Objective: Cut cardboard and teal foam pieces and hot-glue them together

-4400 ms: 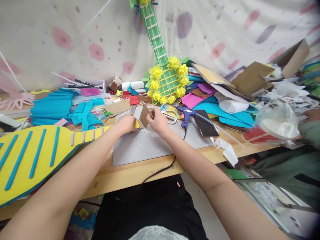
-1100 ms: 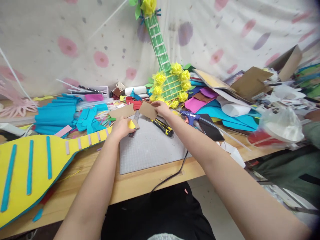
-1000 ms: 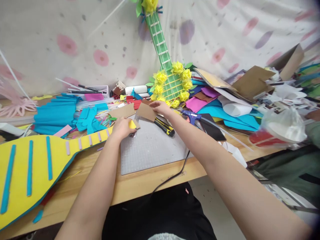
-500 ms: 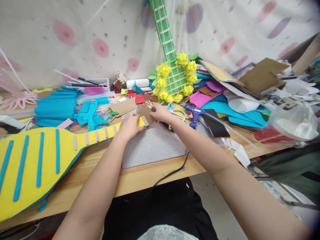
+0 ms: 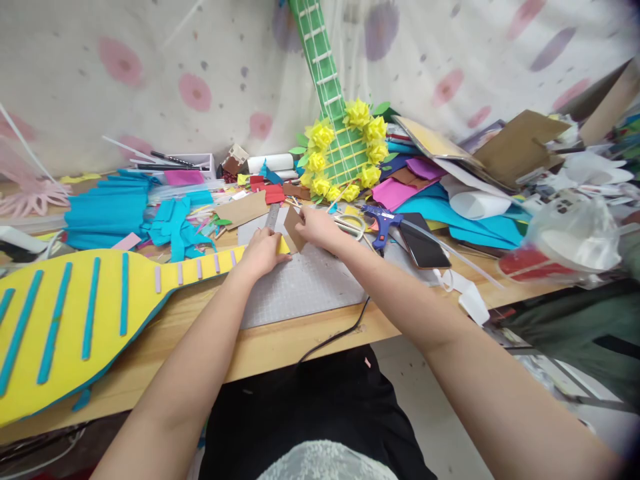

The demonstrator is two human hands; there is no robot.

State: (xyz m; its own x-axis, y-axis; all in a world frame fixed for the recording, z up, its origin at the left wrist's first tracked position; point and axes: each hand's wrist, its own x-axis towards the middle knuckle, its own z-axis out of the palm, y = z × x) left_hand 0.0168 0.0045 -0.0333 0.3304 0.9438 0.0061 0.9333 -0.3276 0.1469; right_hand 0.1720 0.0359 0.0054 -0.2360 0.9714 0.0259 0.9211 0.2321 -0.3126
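1. The flat, yellow guitar-shaped board with blue edges [image 5: 107, 300] lies along the left of the frame, its wide body cut off by the left border. Its long axis rises slightly rightward, the narrow neck pointing to the middle of the frame.
2. Slanting blue strips [image 5: 124, 293] cross its body; short lilac strips [image 5: 180, 272] cross the neck.
3. My left hand [image 5: 261, 253] is closed over the neck's far end, the yellow tip showing past my fingers.
4. My right hand [image 5: 315, 227] is narrowed to a pinch on a small brown cardboard piece [image 5: 295, 233], tilted just beside that tip; I cannot tell whether they touch.
5. Both hands are over a grey gridded cutting mat [image 5: 305, 287] at the centre of the frame; a grey metal ruler [image 5: 273, 217] shows just beyond my left hand.
6. Right of centre lie a blue glue gun [image 5: 383, 227] and a black-screened phone [image 5: 424, 241].
7. A green guitar shape with yellow paper flowers [image 5: 328, 100] leans at top centre.
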